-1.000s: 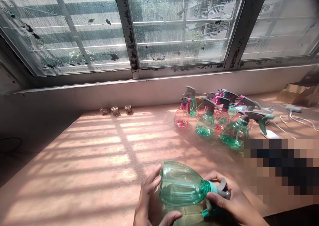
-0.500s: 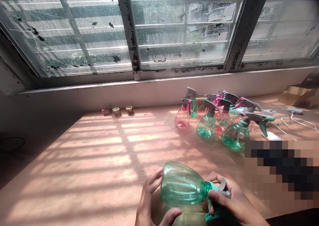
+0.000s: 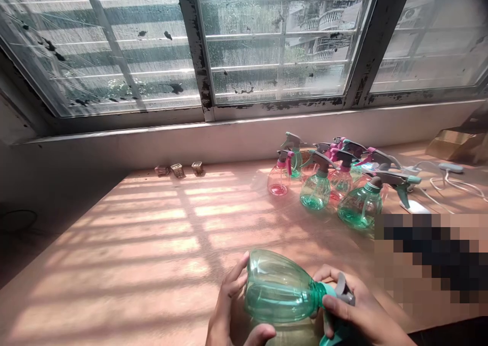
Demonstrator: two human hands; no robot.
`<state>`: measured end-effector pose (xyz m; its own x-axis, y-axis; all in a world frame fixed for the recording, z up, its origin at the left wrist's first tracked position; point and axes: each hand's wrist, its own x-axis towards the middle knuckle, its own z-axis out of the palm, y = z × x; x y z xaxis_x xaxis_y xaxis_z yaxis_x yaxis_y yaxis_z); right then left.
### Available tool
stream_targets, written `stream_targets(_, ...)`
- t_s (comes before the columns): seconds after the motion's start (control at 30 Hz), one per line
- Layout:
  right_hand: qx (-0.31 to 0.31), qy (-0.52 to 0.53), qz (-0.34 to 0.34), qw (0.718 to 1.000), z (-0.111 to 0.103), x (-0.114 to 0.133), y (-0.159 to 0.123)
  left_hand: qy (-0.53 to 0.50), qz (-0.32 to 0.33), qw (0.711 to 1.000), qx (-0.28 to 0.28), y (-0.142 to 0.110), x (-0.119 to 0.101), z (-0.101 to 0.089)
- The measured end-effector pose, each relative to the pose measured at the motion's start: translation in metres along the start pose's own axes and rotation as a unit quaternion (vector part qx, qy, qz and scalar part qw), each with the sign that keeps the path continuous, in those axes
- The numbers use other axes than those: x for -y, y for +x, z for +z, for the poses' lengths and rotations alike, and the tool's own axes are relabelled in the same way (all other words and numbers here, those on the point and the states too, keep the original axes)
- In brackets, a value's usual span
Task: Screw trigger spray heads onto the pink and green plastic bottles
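- Across the top of the frame runs a window (image 3: 276,43) with peeling frames; barred shadows fall over the desk (image 3: 133,264).
- A crowd of spray bottles (image 3: 314,191) stands right of centre, overlapping so that the rear ones are partly hidden.
- Beyond them, toward the right edge, lie a white cable (image 3: 463,188) and a brown box (image 3: 453,144); a pixelated patch (image 3: 430,262) below covers whatever is there.
- At bottom centre, above the desk, a clear green bottle (image 3: 280,290) is held on its side, base leftward, ribbed and glossy, with a turquoise collar (image 3: 329,288) and grey trigger (image 3: 345,291).
- The right hand (image 3: 343,305) is clamped on its collar and spray head; the left hand (image 3: 236,305) curves round the base, thumb and fingers apart, and I cannot tell whether it grips.
- Counts: one held bottle; three small square pots (image 3: 177,170) by the wall; standing bottles, at least five.
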<state>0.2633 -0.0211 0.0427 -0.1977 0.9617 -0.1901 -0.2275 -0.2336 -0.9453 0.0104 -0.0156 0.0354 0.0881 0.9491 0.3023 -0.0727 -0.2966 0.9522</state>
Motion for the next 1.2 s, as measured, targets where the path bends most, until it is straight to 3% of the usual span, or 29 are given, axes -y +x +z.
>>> stream_targets(0.23, -0.007, 0.021, -0.003, 1.000, -0.003, -0.003, 0.002, 0.131, 0.006, 0.991, -0.018, 0.003, -0.003, -0.007)
stream_targets(0.5, -0.006, -0.009, 0.022, 1.000, 0.006, 0.003, -0.001, -0.058, -0.044, 0.997, 0.007, 0.003, -0.007, -0.004)
stream_targets(0.77, -0.009, 0.022, -0.007, 1.000, 0.000, 0.001, 0.001, 0.079, 0.022, 0.997, -0.012, 0.003, 0.002, -0.005)
stream_targets(1.07, -0.005, -0.011, 0.019, 1.000, 0.003, 0.000, 0.000, -0.009, -0.004, 1.000, 0.003, 0.002, -0.009, -0.002)
stream_targets(1.2, -0.019, 0.005, 0.002, 1.000, -0.001, 0.000, 0.001, 0.054, 0.028, 0.998, -0.017, 0.000, 0.001, -0.001)
